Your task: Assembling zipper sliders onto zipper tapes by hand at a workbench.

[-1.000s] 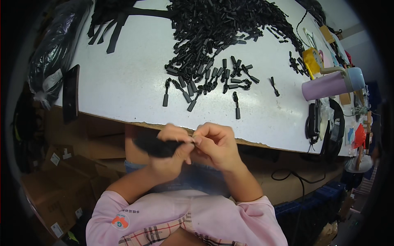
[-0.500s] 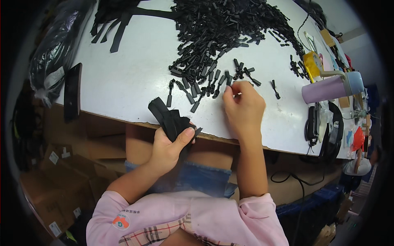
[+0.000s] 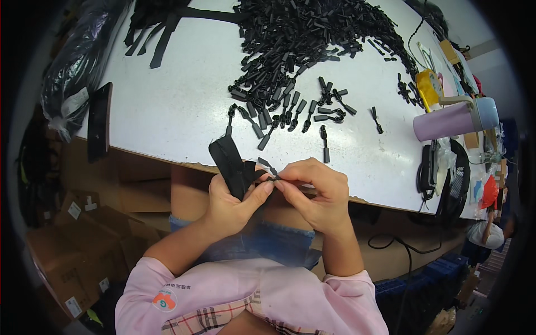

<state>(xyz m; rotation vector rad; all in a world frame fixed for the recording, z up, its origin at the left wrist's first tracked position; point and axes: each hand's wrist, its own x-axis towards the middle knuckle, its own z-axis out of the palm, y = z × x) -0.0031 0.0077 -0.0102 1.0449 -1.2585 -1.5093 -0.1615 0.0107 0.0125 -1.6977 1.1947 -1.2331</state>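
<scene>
Folded black zipper strips point(image 3: 225, 161) are bunched in my left hand point(image 3: 233, 209), gripped between thumb and fingers over the table's front edge. My right hand point(image 3: 319, 192) pinches a small black zipper slider point(image 3: 268, 166), its pull tab pointing up and to the left. Both hands' fingertips meet at the end of a strip; whether the slider sits on the strip there is hidden by the fingers. Just beyond them, a loose slider point(image 3: 325, 144) lies on the white table point(image 3: 184, 106), near several more at the front of a large pile of sliders point(image 3: 304, 44).
More black strips point(image 3: 162, 42) lie at the back left, beside a dark flat bar point(image 3: 99, 123) and a clear plastic bag point(image 3: 78, 67). To the right are a lilac bottle point(image 3: 444, 121), a yellow tape measure point(image 3: 429, 86) and a black strap point(image 3: 455, 178). Cardboard boxes point(image 3: 89, 257) stand below left.
My right hand has come from the sliders on the table toward me, to my left hand, with a slider pinched in it. Some loose sliders have shifted. The strips are turned slightly.
</scene>
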